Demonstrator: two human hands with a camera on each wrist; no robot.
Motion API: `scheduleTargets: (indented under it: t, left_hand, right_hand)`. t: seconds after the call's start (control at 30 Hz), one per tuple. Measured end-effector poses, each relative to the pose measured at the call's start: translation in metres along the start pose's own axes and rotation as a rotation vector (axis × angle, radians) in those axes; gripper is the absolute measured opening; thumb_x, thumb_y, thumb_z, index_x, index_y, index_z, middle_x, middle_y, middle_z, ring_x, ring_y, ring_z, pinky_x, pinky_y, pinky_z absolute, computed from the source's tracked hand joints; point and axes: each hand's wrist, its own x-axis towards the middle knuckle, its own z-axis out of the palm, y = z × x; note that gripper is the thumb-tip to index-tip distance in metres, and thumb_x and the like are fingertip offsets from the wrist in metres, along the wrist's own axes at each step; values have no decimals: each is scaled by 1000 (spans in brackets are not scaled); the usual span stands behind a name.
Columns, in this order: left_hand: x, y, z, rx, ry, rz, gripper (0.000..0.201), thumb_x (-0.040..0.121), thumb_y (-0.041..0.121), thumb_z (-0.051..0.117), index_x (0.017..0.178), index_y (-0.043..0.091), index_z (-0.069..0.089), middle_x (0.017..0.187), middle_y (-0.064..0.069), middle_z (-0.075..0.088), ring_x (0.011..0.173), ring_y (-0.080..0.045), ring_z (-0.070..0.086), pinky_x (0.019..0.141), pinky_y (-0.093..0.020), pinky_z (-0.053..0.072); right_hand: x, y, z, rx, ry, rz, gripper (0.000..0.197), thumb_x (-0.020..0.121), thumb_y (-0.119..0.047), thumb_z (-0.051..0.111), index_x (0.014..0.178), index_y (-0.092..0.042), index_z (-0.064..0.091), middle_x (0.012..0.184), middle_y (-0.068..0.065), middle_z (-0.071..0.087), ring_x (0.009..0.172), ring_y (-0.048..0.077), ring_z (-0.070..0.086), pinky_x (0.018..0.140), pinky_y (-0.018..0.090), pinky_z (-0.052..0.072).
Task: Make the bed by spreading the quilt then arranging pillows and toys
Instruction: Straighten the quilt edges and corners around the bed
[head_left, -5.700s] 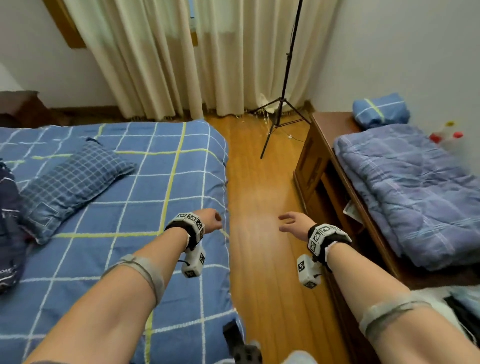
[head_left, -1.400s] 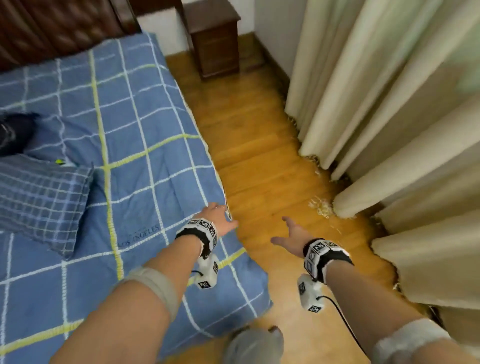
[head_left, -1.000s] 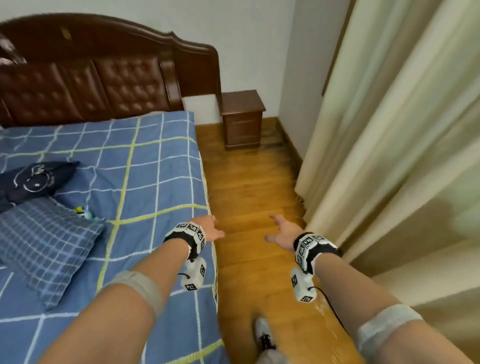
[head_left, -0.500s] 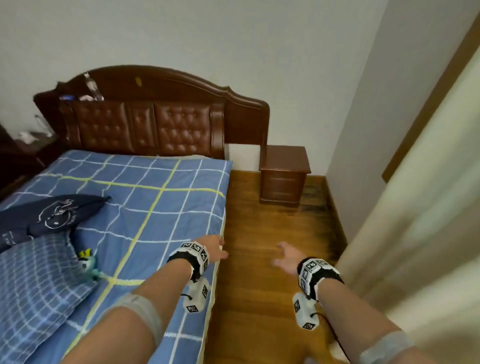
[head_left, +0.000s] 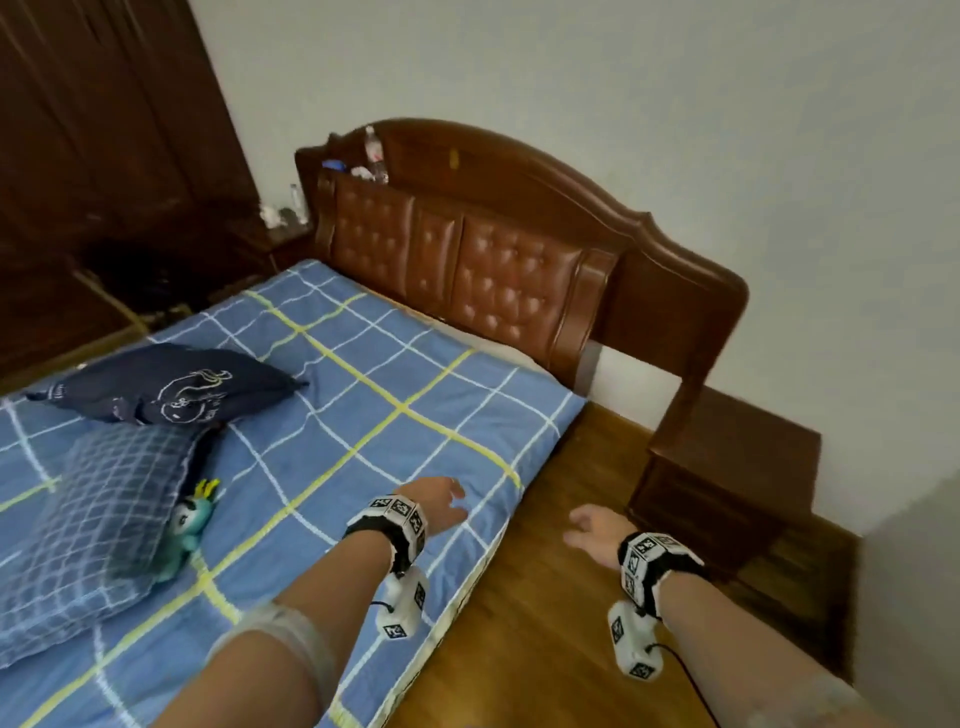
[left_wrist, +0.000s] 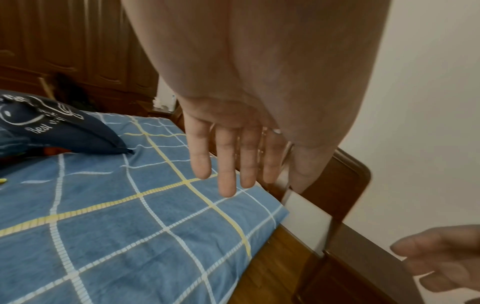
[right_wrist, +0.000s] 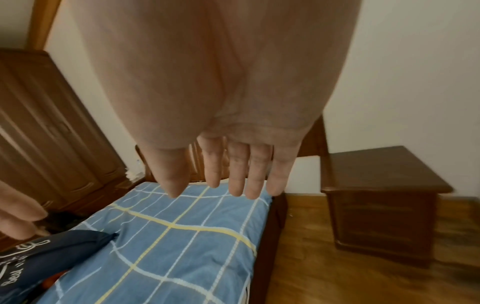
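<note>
The person has walked round to the headboard (head_left: 498, 270) end, where both pillows and the toy (head_left: 189, 519) show.

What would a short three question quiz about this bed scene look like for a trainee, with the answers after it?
1. True or false: the left hand holds the navy pillow.
2. Which sits nearest the headboard? A navy pillow, B checked pillow, C green toy.
3. Over what does the right hand hover, the bed sheet or the wooden floor?

Key: 1 false, both hands are empty with fingers straight. 2 A. 3 the wooden floor.
</note>
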Motion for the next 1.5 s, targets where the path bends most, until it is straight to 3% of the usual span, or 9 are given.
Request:
scheduleTargets:
  t: [0.2, 0.37, 0.57, 0.77, 1.0, 1.17, 1.33, 1.43, 1.5]
  left_hand:
    - [151, 5, -49, -123, 11, -106, 50, 91, 46, 57, 136, 25, 51, 141, 3, 53, 127, -21, 52, 108, -35, 41]
    - [317, 24, -91, -224, -41, -116, 51, 93, 46, 54, 139, 25, 46, 144, 0, 49, 129, -22, 49, 108, -35, 40]
    - [459, 42, -148, -190, -35, -189, 55, 93, 49, 51, 142, 27, 42, 148, -3, 43, 132, -26, 47, 108, -39, 40]
    - [585, 25, -145, -147, -13, -337, 62, 91, 53, 49, 146, 28, 37, 151, -4, 35, 137, -29, 35, 108, -49, 34]
    - [728, 0, -53, -213, -50, -548, 79, 87, 59, 53, 151, 30, 18, 161, -1, 9, 147, -29, 15, 112, -57, 28]
    - [788, -2, 9, -430, -172, -675, 77, 86, 61, 55, 149, 24, 31, 154, -7, 33, 137, -33, 38, 107, -48, 40]
    - [827, 28, 18, -725, -163, -852, 114, 68, 95, 30, 145, 11, 42, 146, -16, 46, 130, -35, 48, 110, -46, 37]
    - [859, 54, -14, -876, -144, -926, 99, 74, 85, 44, 137, 9, 51, 139, -15, 53, 126, -33, 52, 106, -38, 38]
    - [881, 71, -33, -899, -184, -871, 68, 92, 58, 50, 126, 0, 59, 130, -17, 61, 119, -33, 59, 98, -34, 45]
  right_hand:
    - [156, -37, -102, -92, -57, -125, 53, 91, -41, 61, 137, -21, 50, 140, 2, 54, 125, 19, 53, 104, 28, 42]
    - [307, -46, -182, -204, -109, -85, 47, 96, -36, 56, 138, -16, 50, 143, 4, 50, 130, 23, 48, 108, 31, 38]
    - [468, -83, -236, -308, -190, -75, 52, 95, -40, 52, 142, -18, 45, 149, 3, 44, 133, 24, 44, 108, 31, 36]
    - [635, -120, -234, -378, -273, -177, 65, 93, -45, 55, 149, -18, 35, 148, 6, 46, 131, 26, 48, 107, 34, 40]
    - [819, -92, -159, -454, -360, -266, 92, 77, -58, 68, 150, -18, 29, 150, 9, 41, 134, 33, 43, 110, 43, 39]
    - [879, -50, -114, -391, -387, -153, 97, 74, -55, 75, 146, -9, 30, 138, 14, 52, 123, 35, 54, 100, 41, 46]
    - [892, -37, -122, -507, -469, -272, 49, 91, -45, 60, 130, -18, 49, 127, 13, 62, 116, 36, 59, 95, 39, 46]
    - [889, -24, -156, -552, -432, -347, 42, 92, -46, 56, 128, -25, 48, 121, 12, 65, 112, 35, 61, 89, 38, 46]
    - [888, -10, -179, -560, -428, -364, 39, 93, -46, 55, 127, -26, 49, 119, 12, 66, 111, 34, 62, 87, 38, 47]
